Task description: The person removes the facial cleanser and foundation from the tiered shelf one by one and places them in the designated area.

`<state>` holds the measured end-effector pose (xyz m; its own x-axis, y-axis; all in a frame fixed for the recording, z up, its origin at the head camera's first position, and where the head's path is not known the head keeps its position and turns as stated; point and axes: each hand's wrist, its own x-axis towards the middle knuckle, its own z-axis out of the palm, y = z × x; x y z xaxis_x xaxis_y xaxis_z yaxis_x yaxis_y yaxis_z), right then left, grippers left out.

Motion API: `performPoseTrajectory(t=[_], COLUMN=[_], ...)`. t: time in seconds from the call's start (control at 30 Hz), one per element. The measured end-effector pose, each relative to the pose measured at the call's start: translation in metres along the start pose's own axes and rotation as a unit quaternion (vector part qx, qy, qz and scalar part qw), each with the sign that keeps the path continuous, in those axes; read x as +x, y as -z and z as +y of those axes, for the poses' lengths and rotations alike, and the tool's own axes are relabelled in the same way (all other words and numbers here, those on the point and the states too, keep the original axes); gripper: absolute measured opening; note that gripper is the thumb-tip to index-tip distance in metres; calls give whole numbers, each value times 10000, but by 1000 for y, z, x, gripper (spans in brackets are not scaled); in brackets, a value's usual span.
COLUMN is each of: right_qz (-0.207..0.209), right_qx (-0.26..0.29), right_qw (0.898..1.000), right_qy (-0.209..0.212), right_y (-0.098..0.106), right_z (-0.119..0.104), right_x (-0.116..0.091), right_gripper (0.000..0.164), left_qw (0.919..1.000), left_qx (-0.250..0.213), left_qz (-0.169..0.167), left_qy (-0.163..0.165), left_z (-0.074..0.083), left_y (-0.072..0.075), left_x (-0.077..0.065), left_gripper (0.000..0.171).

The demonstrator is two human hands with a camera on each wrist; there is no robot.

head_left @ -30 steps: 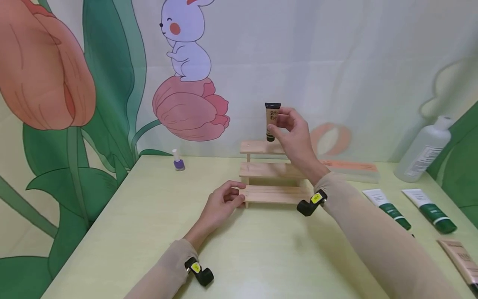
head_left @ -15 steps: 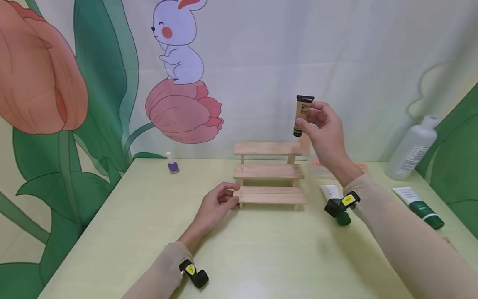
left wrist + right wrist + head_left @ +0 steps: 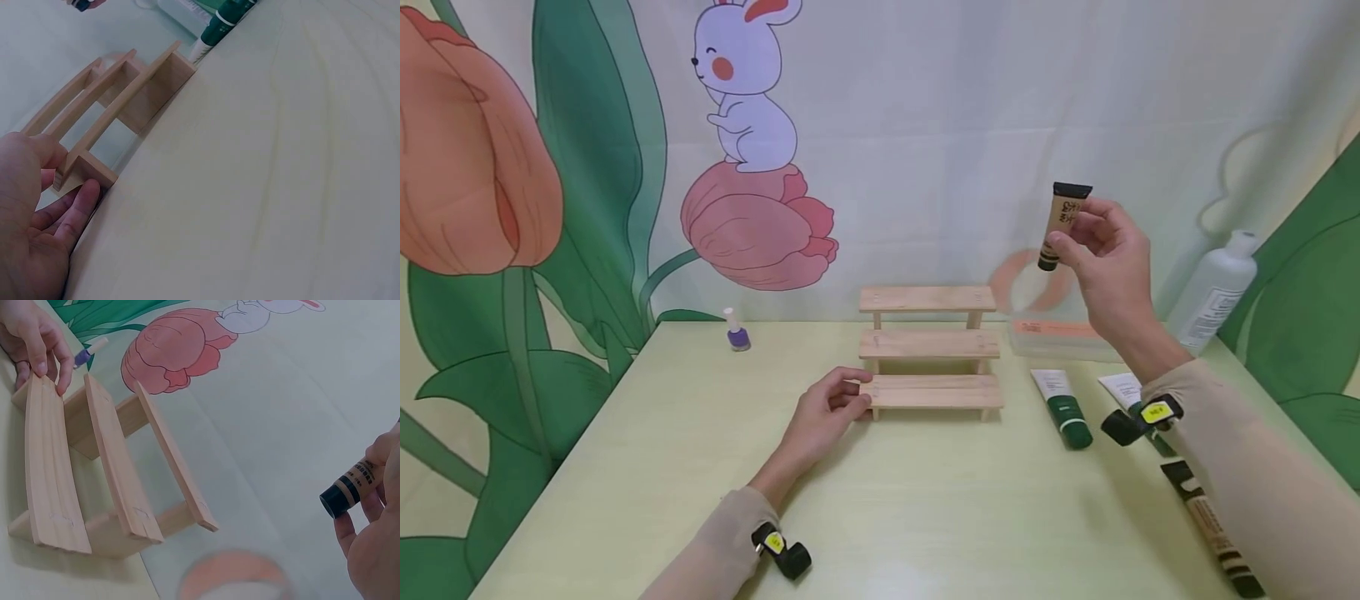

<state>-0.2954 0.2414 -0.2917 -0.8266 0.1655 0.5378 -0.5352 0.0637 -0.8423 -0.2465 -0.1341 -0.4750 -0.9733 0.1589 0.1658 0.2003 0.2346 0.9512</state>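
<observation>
My right hand point(image 3: 1116, 271) holds a small tan squeeze tube point(image 3: 1062, 218) upright in the air, right of a three-tier wooden stand point(image 3: 929, 343). Thumb and fingers pinch it, black cap down and slightly tilted. The right wrist view shows the tube's black cap point(image 3: 337, 499) poking out from the fingers. At the stand's left end, my left hand point(image 3: 822, 417) grips the lowest step. In the left wrist view, its thumb lies over the step's end point(image 3: 70, 164), with the fingers underneath by the stand's leg. All three steps are bare.
Right of the stand lie two white-and-green tubes, one point(image 3: 1063, 408) in full view, another point(image 3: 1123, 390) partly behind the right wrist. A long tan-and-black tube point(image 3: 1212, 525) lies nearer. Behind are a clear box point(image 3: 1060, 340) and a white bottle point(image 3: 1213, 287). Purple nail polish point(image 3: 737, 335) stands far left.
My right hand has carried the small tube from above the stand's top step out to the right. My left hand keeps its hold on the stand. The head view has turned slightly right.
</observation>
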Motion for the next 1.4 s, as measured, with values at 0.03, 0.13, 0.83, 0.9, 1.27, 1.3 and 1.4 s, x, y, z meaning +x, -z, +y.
performPoseTrajectory(t=[0.03,0.13,0.83,0.9,1.27,1.3,1.4], right_qz=[36,120,283,212,-16,-5,35], right_qx=[57,298,875,987,570,628,707], right_qw=[10000,9994,9954,9945,9952,9948,9937], right_qy=[25,93,-285,-271,-798,-798,-870], right_y=[3,13,71,75,92,93,96], right_z=[-1,-1,-11,-10,3,4,8], right_x=[0,-1,-70,-80,-137,-142,-156], right_gripper=[36,36,38,38,40,40,41], left_qw=[10000,10000,10000,10000,10000,9999,9999], left_qx=[-4,-19,-70,-69,-92,-100,-101], left_qz=[-1,-2,-9,-7,4,-6,-3], left_qy=[-3,7,37,18,13,15,14], left_z=[0,0,1,2,1,1,0], left_y=[0,0,0,0,0,0,-1], left_x=[0,0,1,0,-1,-1,0], left_gripper=[27,27,27,27,27,27,27])
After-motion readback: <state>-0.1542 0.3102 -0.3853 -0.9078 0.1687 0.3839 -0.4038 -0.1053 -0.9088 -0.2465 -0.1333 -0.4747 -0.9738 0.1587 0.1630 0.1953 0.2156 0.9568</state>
